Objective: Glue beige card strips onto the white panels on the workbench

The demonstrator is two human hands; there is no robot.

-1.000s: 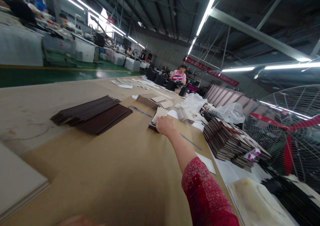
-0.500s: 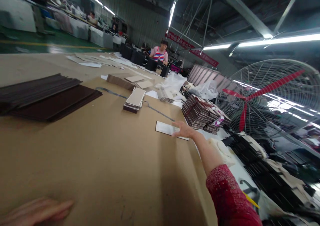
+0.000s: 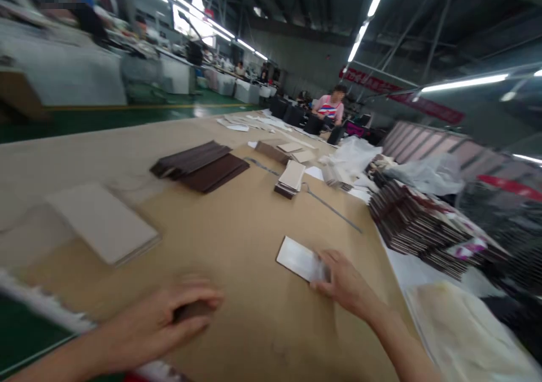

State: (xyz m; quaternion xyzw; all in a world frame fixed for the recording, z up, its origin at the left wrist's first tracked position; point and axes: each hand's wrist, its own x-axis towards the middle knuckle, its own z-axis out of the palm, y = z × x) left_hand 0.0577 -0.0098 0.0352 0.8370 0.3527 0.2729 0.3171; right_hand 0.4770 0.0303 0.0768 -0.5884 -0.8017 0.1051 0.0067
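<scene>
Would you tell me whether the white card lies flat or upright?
Flat: the white card lies on the brown paper, right hand touching its edge.

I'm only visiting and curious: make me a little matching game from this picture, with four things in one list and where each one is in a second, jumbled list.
Things
1. right hand
2. left hand
3. grey board
4. fanned stack of dark pieces

Places
a. along the right edge of the table
b. fingers on the white card
c. lying flat on the near left part of the table
d. curled over a small dark thing

Pairs: 1-b, 2-d, 3-c, 4-a
</scene>
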